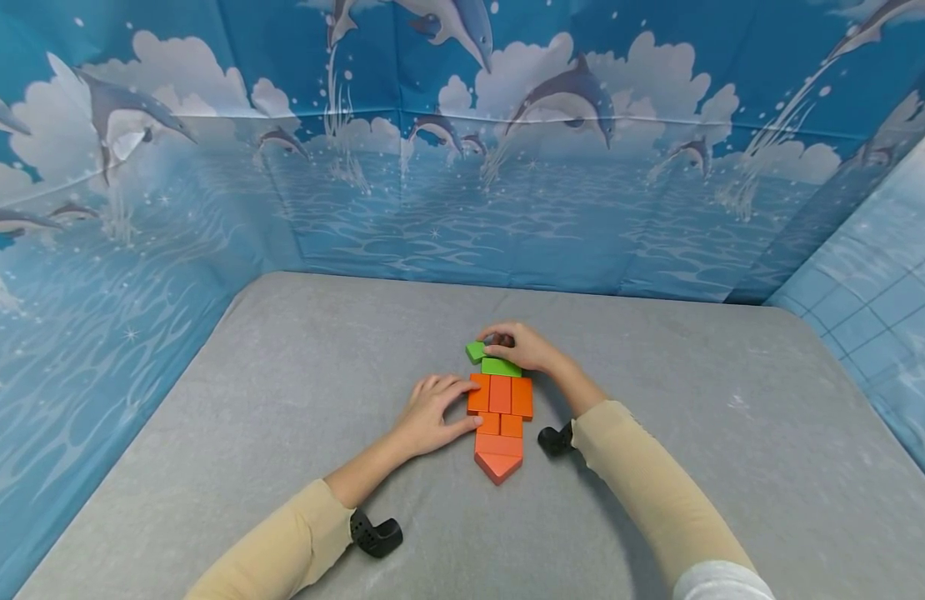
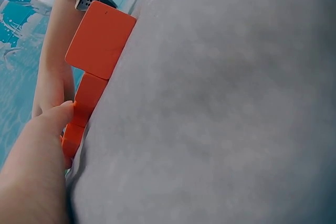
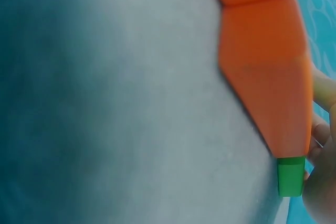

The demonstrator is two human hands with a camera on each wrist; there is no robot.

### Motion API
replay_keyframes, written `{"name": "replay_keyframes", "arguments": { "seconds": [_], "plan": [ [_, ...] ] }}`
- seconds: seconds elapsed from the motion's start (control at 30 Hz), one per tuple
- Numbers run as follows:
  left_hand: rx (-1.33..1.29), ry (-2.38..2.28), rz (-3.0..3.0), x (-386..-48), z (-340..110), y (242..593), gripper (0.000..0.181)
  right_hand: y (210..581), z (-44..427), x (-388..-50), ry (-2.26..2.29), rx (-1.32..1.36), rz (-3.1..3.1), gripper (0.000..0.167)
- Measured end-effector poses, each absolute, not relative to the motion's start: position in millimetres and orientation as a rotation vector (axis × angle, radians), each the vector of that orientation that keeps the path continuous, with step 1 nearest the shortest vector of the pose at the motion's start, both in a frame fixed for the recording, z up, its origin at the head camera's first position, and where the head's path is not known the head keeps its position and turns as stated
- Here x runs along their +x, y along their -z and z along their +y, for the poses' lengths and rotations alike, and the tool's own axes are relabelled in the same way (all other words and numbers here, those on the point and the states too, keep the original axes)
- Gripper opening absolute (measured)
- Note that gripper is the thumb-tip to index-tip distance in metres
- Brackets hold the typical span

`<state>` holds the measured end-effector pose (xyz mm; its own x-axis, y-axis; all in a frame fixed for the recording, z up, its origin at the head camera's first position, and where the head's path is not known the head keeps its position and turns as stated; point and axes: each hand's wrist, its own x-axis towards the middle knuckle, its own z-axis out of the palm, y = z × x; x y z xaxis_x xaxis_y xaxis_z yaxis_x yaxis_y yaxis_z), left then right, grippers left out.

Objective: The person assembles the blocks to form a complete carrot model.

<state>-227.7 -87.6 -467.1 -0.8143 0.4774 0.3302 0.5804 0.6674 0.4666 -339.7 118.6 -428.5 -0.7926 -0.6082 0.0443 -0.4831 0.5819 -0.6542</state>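
Note:
Several orange blocks [image 1: 500, 394] lie flat on the grey surface, joined into one figure with a pointed lower end. A longer green block [image 1: 502, 367] sits against its top edge. My right hand [image 1: 530, 346] is above that block, thumb and index finger pinching a small green block [image 1: 474, 352], which lies at an angle by the upper left corner. My left hand [image 1: 427, 417] rests at the left side, with its index fingertip and thumb tip touching orange blocks. In the left wrist view the thumb meets an orange block [image 2: 89, 97]. The right wrist view shows a green block end [image 3: 290, 177].
The grey cloth-covered surface [image 1: 282, 375] reaches the blue dolphin-print curtain [image 1: 432, 217] at the back and sides. Black curved pieces stick out at both sleeve cuffs, the right piece [image 1: 556, 441] close to the orange blocks.

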Motion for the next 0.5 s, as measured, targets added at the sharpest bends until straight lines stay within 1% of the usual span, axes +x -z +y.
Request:
{"name": "replay_keyframes", "arguments": {
  "seconds": [0.33,0.5],
  "plan": [
    [-0.857,0.847,-2.733,-228.5,-86.3,467.6,0.049,428.0,122.7,-340.9,1.006,-0.896,2.619,0.027],
    [-0.853,0.861,-2.725,-228.3,-86.3,467.9,0.049,410.8,131.3,-340.5,1.107,-0.929,2.663,0.032]
  ]
}}
